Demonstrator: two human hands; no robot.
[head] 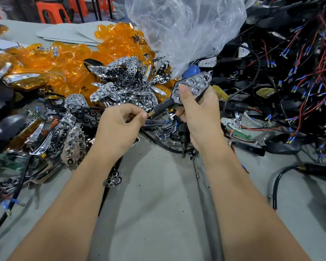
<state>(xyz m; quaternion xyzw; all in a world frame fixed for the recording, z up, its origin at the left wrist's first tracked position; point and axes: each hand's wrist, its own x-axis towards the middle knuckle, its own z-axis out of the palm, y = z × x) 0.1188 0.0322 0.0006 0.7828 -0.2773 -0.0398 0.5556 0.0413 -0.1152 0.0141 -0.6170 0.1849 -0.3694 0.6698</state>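
My right hand [198, 112] grips a turn-signal lamp body [193, 84] whose chrome honeycomb reflector faces up, with my thumb pressed on the reflector. A black stem with a brass threaded end [158, 110] sticks out of the lamp toward the left. My left hand [120, 123] has its fingers curled and pinches something thin right at that brass tip; the pinched item is mostly hidden by my fingers. Both hands hover above the grey table [158, 194].
Chrome reflectors [124, 81] are heaped behind my hands, orange lenses [70, 59] beyond and to the left. A clear plastic bag [186, 29] stands at the back. Black lamp housings with red and black wires [290, 72] fill the right. Mixed parts [45, 138] lie on the left.
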